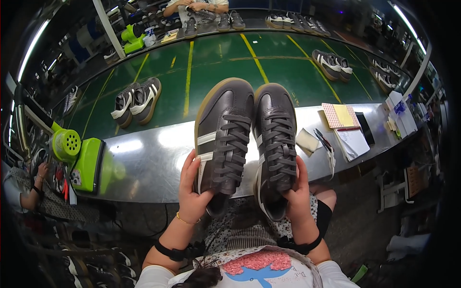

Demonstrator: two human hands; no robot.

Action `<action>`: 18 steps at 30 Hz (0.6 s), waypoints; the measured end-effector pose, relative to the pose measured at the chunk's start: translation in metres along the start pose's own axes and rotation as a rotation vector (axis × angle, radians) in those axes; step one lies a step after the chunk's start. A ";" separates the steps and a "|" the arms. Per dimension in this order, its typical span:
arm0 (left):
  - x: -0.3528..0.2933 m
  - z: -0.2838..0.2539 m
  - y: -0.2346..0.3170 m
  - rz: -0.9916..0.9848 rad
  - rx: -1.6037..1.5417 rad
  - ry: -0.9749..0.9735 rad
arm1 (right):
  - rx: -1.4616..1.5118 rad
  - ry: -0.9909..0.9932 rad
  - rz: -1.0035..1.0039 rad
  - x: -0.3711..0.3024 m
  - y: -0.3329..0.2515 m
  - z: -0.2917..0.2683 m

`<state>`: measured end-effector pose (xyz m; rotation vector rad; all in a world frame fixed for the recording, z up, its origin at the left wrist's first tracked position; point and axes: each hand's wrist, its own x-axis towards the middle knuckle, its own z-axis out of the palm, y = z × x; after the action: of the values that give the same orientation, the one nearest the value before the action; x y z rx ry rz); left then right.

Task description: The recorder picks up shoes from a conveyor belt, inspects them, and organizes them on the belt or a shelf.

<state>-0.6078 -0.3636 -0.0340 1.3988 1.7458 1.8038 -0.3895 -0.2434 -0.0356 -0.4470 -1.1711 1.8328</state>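
Observation:
I hold a pair of dark brown leather sneakers up side by side, toes pointing away and laces facing me. My left hand grips the heel end of the left sneaker, thumb at its collar and fingers along the outer side with white stripes. Round the heel of the right sneaker my right hand is closed in the same way. Both shoes are laced, with gum-coloured soles, and their toes touch or nearly touch. The fingers behind the shoes are partly hidden.
A steel ledge borders the green conveyor belt, which carries another sneaker pair. A lime-green machine stands left. Notebooks, tweezers-like tools and a cloth lie right. Co-workers sit opposite and at far left.

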 end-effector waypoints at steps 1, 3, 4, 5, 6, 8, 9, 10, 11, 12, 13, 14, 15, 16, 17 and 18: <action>0.004 -0.005 -0.001 -0.037 0.061 0.045 | 0.053 0.052 0.045 -0.001 0.000 -0.002; 0.015 -0.018 -0.007 -0.328 -0.097 0.004 | 0.052 0.057 0.048 0.001 0.003 -0.007; 0.019 -0.027 -0.008 -0.460 -0.252 -0.021 | 0.039 0.081 0.044 0.003 0.005 -0.009; 0.032 -0.033 -0.012 -0.516 -0.025 -0.038 | 0.031 0.035 0.023 0.007 0.008 -0.011; 0.041 -0.048 -0.009 -0.608 0.191 -0.086 | 0.115 -0.085 -0.055 0.009 0.010 -0.011; 0.045 -0.051 0.005 -0.077 0.936 0.063 | -0.042 -0.022 -0.007 0.014 0.010 -0.007; 0.042 -0.044 0.017 0.095 0.804 0.180 | -0.137 -0.032 0.033 0.013 0.009 -0.001; 0.038 -0.036 0.030 0.142 0.602 0.097 | -0.210 -0.138 0.015 0.014 0.006 0.006; 0.035 -0.026 0.044 0.154 0.365 -0.088 | -0.284 -0.215 0.032 0.011 0.002 0.015; 0.032 -0.019 0.057 0.142 0.196 -0.319 | -0.344 -0.261 0.051 0.011 -0.002 0.028; 0.026 -0.006 0.070 0.155 0.099 -0.354 | -0.396 -0.312 0.073 0.008 -0.010 0.039; 0.021 -0.001 0.079 0.193 0.009 -0.400 | -0.442 -0.374 0.076 0.007 -0.016 0.053; 0.019 -0.004 0.084 0.174 -0.031 -0.293 | -0.469 -0.431 0.068 0.006 -0.022 0.065; 0.016 -0.014 0.086 0.081 -0.067 -0.226 | -0.484 -0.487 0.054 0.005 -0.026 0.080; 0.012 -0.025 0.086 0.066 -0.101 -0.171 | -0.415 -0.569 -0.034 0.006 -0.028 0.091; 0.008 -0.039 0.085 -0.018 -0.228 -0.144 | -0.338 -0.654 -0.116 0.007 -0.030 0.101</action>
<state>-0.6062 -0.4021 0.0516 1.3762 1.4277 1.7803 -0.4482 -0.2870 0.0405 0.0585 -1.9205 1.7283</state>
